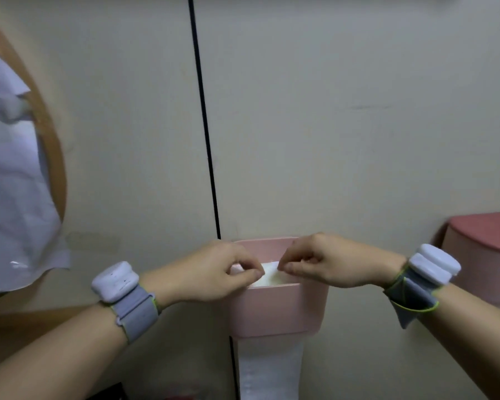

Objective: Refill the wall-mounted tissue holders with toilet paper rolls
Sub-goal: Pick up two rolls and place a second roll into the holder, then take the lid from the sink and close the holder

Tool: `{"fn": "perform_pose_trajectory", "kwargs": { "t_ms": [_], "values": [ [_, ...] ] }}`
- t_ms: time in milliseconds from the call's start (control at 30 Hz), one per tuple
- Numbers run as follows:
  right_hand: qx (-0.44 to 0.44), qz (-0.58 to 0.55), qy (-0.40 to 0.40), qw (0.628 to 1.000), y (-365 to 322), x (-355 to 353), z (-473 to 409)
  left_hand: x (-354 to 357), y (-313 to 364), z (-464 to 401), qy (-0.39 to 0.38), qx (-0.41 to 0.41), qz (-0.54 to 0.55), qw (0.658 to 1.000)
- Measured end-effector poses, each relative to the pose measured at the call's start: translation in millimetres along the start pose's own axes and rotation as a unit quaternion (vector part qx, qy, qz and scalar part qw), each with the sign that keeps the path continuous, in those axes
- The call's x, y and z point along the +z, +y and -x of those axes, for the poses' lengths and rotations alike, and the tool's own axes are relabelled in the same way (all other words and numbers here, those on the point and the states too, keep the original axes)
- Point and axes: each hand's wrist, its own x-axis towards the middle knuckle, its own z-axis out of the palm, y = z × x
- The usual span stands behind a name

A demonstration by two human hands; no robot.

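Roll sits down inside the pink holder on the wall, only its white top showing over the front rim; a paper tail hangs from the holder's underside. Judged light and soft, easily dented or torn at the sheet edge, so best taken by thumb and fingertips at the two ends.

Far left: a mirror with a wood frame. Left hand comes in level from lower left, wrist banded, fingers curled, thumb and fingertips pinching the roll's left end at the holder's mouth. Right hand mirrors it from lower right, fingers curled, thumb forward, pinching the right end. Exact contact is partly hidden by the knuckles. Both hands nearly meet over the opening.

Far right: a second holder, darker pink, lid down.
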Motion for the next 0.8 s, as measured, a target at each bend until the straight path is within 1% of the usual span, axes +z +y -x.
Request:
{"fn": "perform_pose_trajectory", "kwargs": {
  "t_ms": [100, 200, 333, 400, 467, 567, 667, 800],
  "values": [
    [-0.017, -0.023, 0.080, 0.996, -25.6, -2.5, 1.0, -5.5, -11.8, 26.1, 0.110, 0.020, 0.006, 0.994],
    [-0.056, -0.031, 0.118, 0.991, -68.0, 5.2, -3.1, -6.6, -30.5, 58.8, 0.170, 0.013, 0.013, 0.985],
    [-0.108, 0.020, 0.123, 0.986, -130.6, 41.6, -19.7, 5.4, -67.6, 114.6, 0.174, -0.030, 0.044, 0.983],
    [-0.126, 0.082, 0.149, 0.977, -140.5, 62.0, -23.3, 19.0, -78.9, 127.8, 0.167, -0.047, 0.049, 0.984],
    [-0.127, 0.110, 0.151, 0.974, -149.6, 94.9, -28.1, 37.1, -93.3, 147.2, 0.161, -0.058, 0.054, 0.984],
    [-0.090, 0.087, 0.098, 0.987, -153.6, 158.9, -32.5, 74.5, -114.2, 178.0, 0.123, -0.088, 0.061, 0.987],
    [-0.036, 0.059, -0.001, 0.998, -149.8, 229.6, -36.1, 117.3, -126.4, 206.1, 0.073, -0.127, 0.064, 0.987],
    [0.016, 0.046, -0.144, 0.988, -143.7, 325.1, -31.7, 177.5, -129.8, 237.1, 0.030, -0.163, 0.056, 0.985]
  ]
}}
